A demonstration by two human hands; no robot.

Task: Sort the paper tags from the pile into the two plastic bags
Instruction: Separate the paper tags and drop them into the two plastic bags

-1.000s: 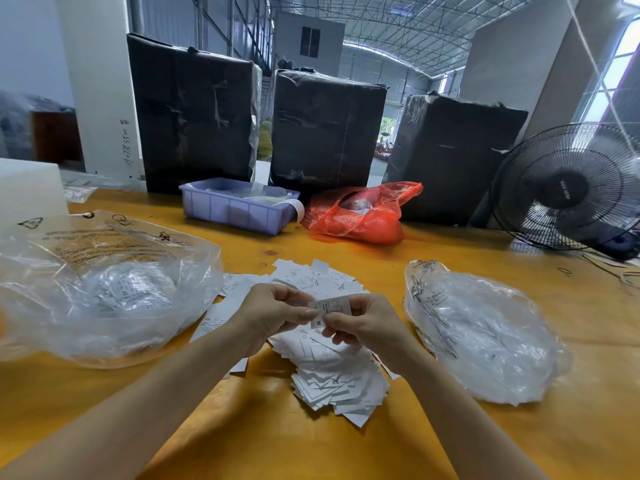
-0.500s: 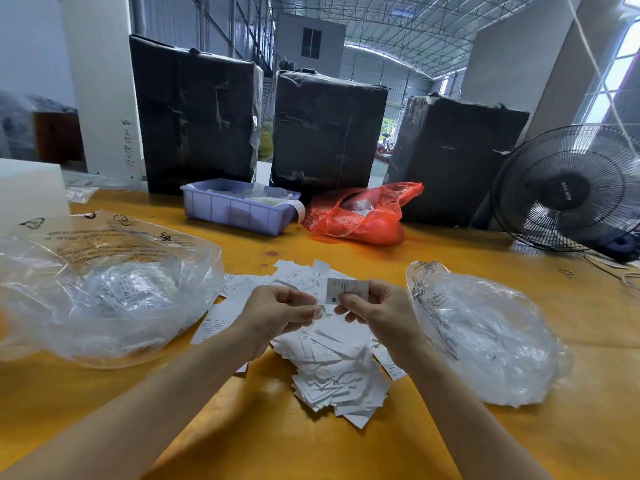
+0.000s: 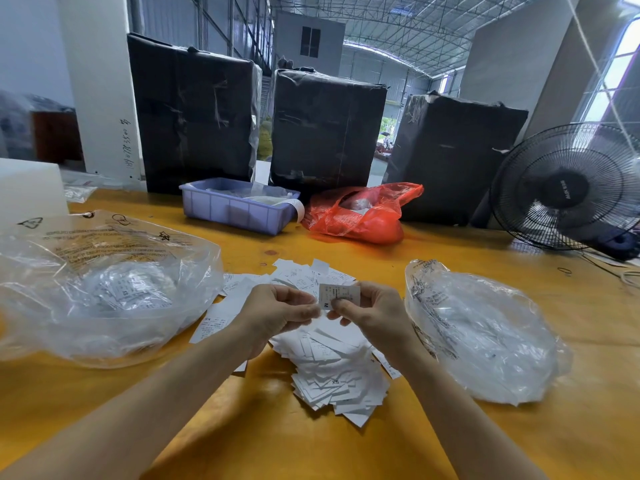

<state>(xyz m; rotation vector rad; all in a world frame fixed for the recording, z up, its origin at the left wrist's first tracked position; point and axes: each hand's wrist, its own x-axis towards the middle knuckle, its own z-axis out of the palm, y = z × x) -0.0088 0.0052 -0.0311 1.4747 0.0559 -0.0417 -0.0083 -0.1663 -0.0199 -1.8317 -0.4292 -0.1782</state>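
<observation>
Pile of paper tags [image 3: 325,368]: loose white heap on the yellow bench [image 3: 277,441], nearest item, directly below both hands; an "XS" slip shows near its front edge.

Held tag [image 3: 337,295]: one slip marked "M", pinched in the right hand [image 3: 372,311] by thumb and fingertips. Half a second ago it was lifted further right, clear of the left hand; it now sits back between the two hands with its print facing up.

Left hand [image 3: 277,311]: fingers curled, tips meeting the tag's left edge; whether they actually grip it cannot be told.

Judgement: the size has likely just been read, so the drop comes next.

Left plastic bag [image 3: 104,289]: open, holding tags, one reading "XS".

Right plastic bag [image 3: 485,334]: just beside the right hand, holding tags; probably the "M" destination.

Far edge: lilac tray [image 3: 235,209], red bag [image 3: 360,216], black fan [image 3: 568,188].
</observation>
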